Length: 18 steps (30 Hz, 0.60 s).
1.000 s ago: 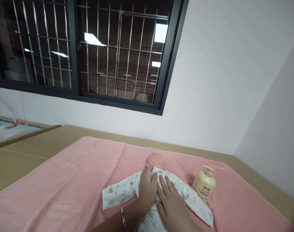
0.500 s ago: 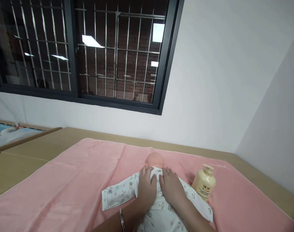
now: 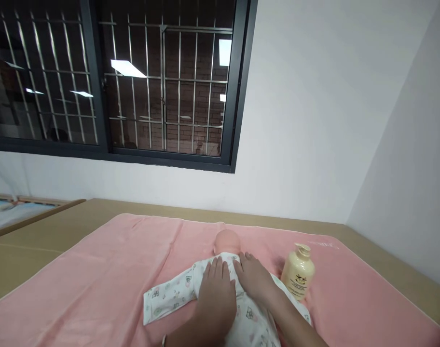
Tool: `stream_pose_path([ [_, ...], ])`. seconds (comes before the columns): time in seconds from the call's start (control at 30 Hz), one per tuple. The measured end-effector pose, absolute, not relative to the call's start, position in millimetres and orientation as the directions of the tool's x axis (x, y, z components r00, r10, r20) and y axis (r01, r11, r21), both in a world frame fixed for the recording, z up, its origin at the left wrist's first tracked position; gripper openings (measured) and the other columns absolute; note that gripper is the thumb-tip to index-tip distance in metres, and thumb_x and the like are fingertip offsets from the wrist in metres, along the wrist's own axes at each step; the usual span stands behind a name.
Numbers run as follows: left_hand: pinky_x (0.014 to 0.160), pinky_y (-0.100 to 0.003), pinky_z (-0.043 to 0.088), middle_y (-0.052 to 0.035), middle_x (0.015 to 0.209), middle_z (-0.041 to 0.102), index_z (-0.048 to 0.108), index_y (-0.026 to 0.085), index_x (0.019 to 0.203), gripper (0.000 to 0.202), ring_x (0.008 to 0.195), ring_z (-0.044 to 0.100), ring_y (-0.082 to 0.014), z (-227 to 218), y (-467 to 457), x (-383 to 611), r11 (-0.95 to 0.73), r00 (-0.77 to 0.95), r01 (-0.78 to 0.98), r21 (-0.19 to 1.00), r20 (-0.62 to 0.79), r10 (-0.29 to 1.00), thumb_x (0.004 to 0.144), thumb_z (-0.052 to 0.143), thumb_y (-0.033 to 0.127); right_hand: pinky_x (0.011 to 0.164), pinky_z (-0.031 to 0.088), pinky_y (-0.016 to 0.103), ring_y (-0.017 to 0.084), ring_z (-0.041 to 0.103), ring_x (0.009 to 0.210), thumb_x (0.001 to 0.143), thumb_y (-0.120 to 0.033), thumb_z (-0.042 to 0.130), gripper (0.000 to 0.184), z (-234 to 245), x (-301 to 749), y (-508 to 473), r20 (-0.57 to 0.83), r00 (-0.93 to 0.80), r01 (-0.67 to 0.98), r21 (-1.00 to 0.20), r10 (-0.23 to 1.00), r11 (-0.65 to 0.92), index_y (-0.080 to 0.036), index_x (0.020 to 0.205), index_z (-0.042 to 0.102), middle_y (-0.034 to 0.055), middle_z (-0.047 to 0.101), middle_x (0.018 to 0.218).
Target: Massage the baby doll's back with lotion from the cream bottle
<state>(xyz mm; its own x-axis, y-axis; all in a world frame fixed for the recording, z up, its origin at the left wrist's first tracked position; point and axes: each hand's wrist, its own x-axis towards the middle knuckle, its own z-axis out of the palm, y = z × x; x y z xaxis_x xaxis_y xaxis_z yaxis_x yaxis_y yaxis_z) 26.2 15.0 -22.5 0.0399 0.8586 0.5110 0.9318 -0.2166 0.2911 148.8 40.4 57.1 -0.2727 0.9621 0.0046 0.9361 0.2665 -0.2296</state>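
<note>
A baby doll in a white printed outfit [image 3: 249, 315] lies on a pink mat [image 3: 111, 270], its bald head [image 3: 227, 241] toward the wall. Its sleeve [image 3: 169, 299] stretches out to the left. My left hand [image 3: 217, 291] rests flat on the doll's back, fingers extended toward the head. On the upper right of the back lies my right hand [image 3: 254, 277], its fingers also stretched out near the shoulder. Neither hand grips anything. The doll's other sleeve is partly hidden behind my right forearm. A bracelet edge shows at my left wrist.
A pale yellow pump bottle [image 3: 298, 272] stands on the mat, right of the doll. Beyond the mat runs a tan tabletop [image 3: 133, 208] against a white wall [image 3: 295, 120]. A dark-framed barred window [image 3: 165, 86] is above. At far left sits a bin-like section with blue and white items [image 3: 17, 214].
My left hand has slid down the doll's back, toward me. My right hand stays near the shoulder. The camera view has shifted slightly.
</note>
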Motion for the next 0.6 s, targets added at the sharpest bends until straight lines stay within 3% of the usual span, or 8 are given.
stream_pose_path([
  [0.13,0.108,-0.043,0.04,-0.0152,0.132,0.063,0.06,0.01,0.128,0.047,0.123,0.057,-0.0263,-9.3,27.1,11.4,-0.203,0.044,0.92,0.336,0.425,0.904,0.096,0.027,0.022,0.111,0.03,0.041,0.034,0.042,0.136,0.095,-0.018,0.035,0.052,57.5,142.7,8.9,0.022,-0.409,0.907,-0.097,0.912,0.409,0.004,0.141,0.045,0.0281,0.048,0.142],
  [0.27,0.105,-0.044,0.043,-0.0152,0.13,0.064,0.06,0.011,0.126,0.045,0.121,0.058,-0.027,-13.7,33.2,7.8,-0.213,0.048,0.931,0.297,0.479,0.876,0.096,0.029,0.022,0.107,0.036,0.042,0.032,0.05,0.129,0.098,-0.023,0.031,0.048,56.7,147.9,11.5,0.063,-0.392,0.9,-0.177,0.918,0.397,-0.002,0.134,0.054,0.025,0.056,0.135],
  [0.43,0.104,-0.049,0.043,-0.0151,0.124,0.067,0.066,0.013,0.116,0.043,0.117,0.06,-0.0295,-32.1,18.8,21.1,-0.363,0.202,0.923,0.125,0.647,0.736,0.084,0.038,0.008,0.11,0.033,0.047,0.031,0.043,0.137,0.102,-0.032,0.025,0.053,46.8,155.9,43.6,0.049,-0.294,0.921,-0.254,0.955,0.297,-0.003,0.14,0.048,0.0232,0.048,0.144],
  [0.5,0.105,-0.047,0.043,-0.0143,0.125,0.067,0.066,0.013,0.116,0.043,0.117,0.06,-0.028,-28.5,19.1,19.5,-0.383,0.186,0.903,0.196,0.624,0.759,0.084,0.038,0.01,0.111,0.032,0.047,0.031,0.041,0.138,0.101,-0.028,0.025,0.052,43.5,153.1,39.2,0.062,-0.31,0.921,-0.227,0.949,0.316,-0.001,0.141,0.046,0.0244,0.045,0.145],
  [0.6,0.105,-0.042,0.043,-0.0144,0.129,0.064,0.061,0.012,0.125,0.044,0.12,0.058,-0.0269,-14.4,28.7,8.6,-0.292,0.061,0.865,0.407,0.491,0.869,0.089,0.036,0.021,0.115,0.027,0.044,0.032,0.04,0.138,0.095,-0.018,0.036,0.053,44.0,146.1,15.4,0.085,-0.423,0.895,-0.115,0.902,0.431,0.004,0.143,0.041,0.0278,0.042,0.146],
])
